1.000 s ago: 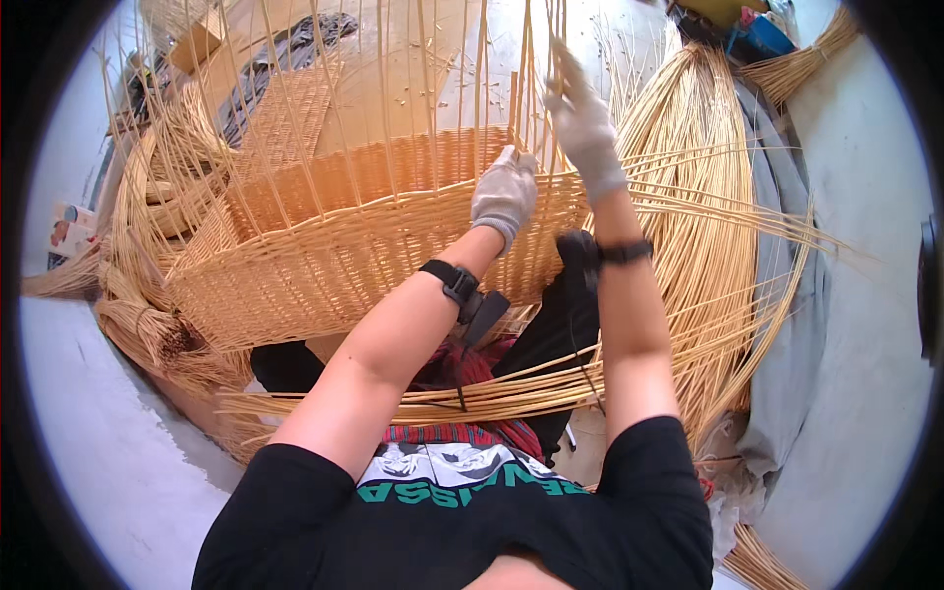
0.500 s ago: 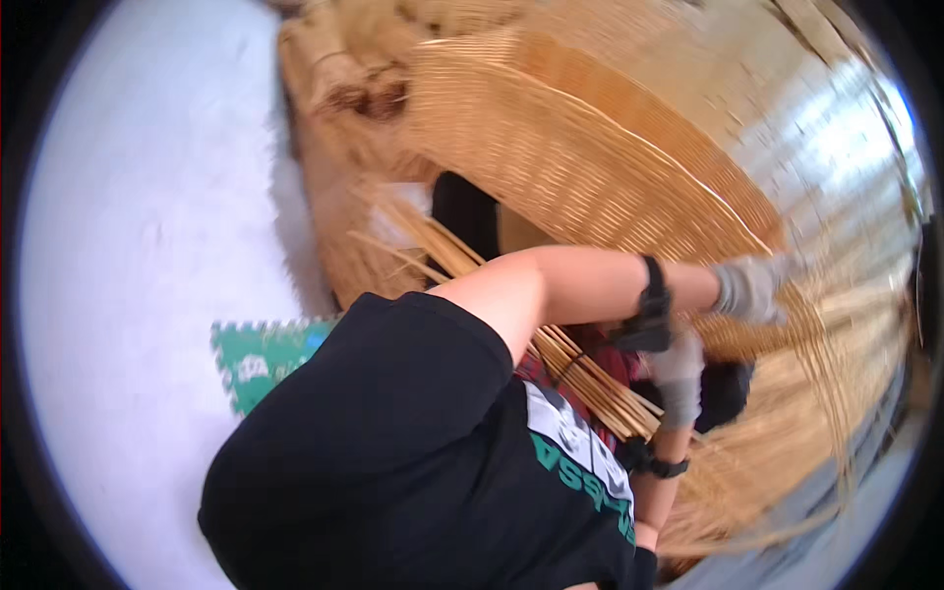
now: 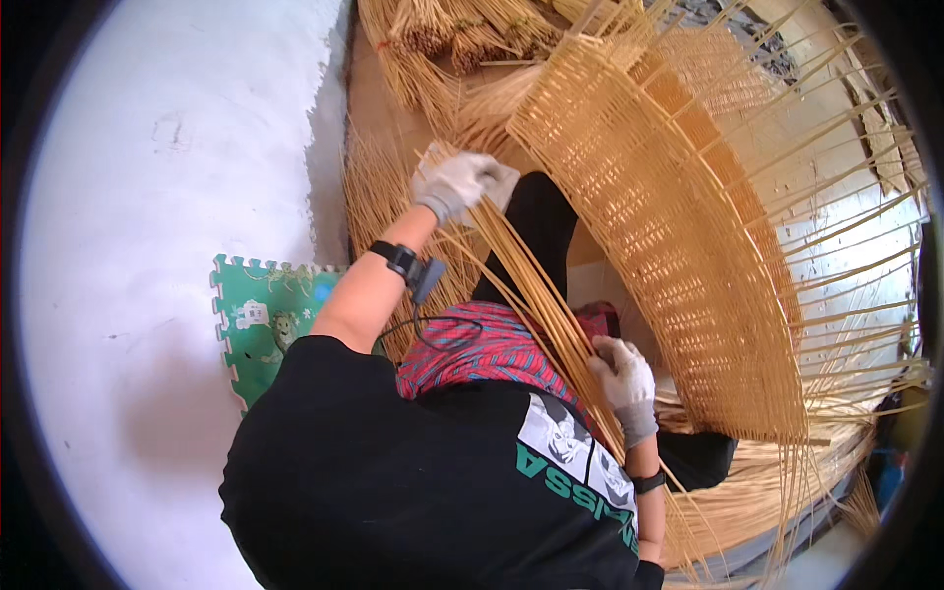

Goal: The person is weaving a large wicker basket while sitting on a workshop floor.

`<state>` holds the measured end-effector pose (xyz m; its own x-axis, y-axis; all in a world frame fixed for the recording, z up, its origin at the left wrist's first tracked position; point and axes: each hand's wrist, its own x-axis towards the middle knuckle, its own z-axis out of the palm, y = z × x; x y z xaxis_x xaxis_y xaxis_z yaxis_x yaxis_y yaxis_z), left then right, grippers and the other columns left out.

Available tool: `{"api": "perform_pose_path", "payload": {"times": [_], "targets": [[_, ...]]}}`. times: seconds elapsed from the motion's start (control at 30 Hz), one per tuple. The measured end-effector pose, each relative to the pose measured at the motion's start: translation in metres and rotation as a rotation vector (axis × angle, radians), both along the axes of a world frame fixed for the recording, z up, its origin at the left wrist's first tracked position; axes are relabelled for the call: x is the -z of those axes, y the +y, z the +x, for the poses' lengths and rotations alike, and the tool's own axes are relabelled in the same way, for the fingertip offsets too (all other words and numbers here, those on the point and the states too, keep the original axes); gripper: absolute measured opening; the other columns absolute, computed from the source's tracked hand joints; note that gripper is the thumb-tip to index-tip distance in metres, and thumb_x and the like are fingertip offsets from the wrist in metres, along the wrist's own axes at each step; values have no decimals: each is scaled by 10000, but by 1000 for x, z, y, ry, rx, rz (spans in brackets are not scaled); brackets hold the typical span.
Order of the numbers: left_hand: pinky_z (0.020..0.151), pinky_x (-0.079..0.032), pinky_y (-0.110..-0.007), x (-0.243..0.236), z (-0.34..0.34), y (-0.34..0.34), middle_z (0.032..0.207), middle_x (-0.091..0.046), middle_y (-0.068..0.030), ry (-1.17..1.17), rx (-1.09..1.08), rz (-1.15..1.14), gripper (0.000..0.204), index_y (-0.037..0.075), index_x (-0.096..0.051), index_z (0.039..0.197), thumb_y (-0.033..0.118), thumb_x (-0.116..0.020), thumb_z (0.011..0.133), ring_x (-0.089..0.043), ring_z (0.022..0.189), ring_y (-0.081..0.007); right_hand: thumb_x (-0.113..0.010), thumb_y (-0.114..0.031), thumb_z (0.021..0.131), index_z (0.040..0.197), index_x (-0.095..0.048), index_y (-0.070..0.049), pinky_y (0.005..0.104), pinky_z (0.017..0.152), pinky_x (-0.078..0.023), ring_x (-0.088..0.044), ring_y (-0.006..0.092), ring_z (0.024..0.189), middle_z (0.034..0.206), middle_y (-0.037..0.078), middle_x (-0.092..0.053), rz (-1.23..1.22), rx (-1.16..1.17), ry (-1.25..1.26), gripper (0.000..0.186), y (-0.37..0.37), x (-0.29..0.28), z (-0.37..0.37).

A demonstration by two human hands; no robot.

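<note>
From where I stand, clock set on the head view's centre: looks like sorting or picking rods for weaving. Next move probably calls for singling out a rod without tangling the rest.

One loose bundle of rods (image 3: pixel 546 300) crosses the lap, 11 to 5 o'clock. Hands apart, both gloved: left hand (image 3: pixel 457 184) at 12, by the bundle's far end; right hand (image 3: pixel 624 379) at 4, fingers bent, beside the rods. Can't tell if either is gripping.

One basket (image 3: pixel 639 226) at 2 to 3, beyond the legs, stakes pointing outward.

Counts: two hands, one basket, one green mat (image 3: pixel 261 344) at 9. Rods, stakes: too many overlaps.
</note>
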<state>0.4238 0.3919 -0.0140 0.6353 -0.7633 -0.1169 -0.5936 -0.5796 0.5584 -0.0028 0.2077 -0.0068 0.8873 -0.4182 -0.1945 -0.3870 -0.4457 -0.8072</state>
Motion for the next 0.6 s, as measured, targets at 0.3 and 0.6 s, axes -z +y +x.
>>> {"api": "perform_pose_path", "payload": {"times": [0.3, 0.6], "targets": [[904, -548, -439, 32, 0, 19, 1065, -736, -97, -72, 351, 258, 198, 164, -798, 1049, 207, -747, 862, -707, 1003, -346, -789, -224, 903, 1075, -772, -116, 488, 793, -585, -730, 372, 904, 944, 152, -741, -185, -203, -7, 204, 26, 6, 54], [830, -537, -424, -13, -47, -13, 865, -700, -22, -55, 409, -295, 81, 189, -742, 936, 191, -788, 869, -696, 892, -288, -658, -202, 1094, 1471, -596, -5, 336, 951, -576, -710, 201, 1080, 1198, 122, -738, 921, -174, 205, 430, 24, -58, 67]]}}
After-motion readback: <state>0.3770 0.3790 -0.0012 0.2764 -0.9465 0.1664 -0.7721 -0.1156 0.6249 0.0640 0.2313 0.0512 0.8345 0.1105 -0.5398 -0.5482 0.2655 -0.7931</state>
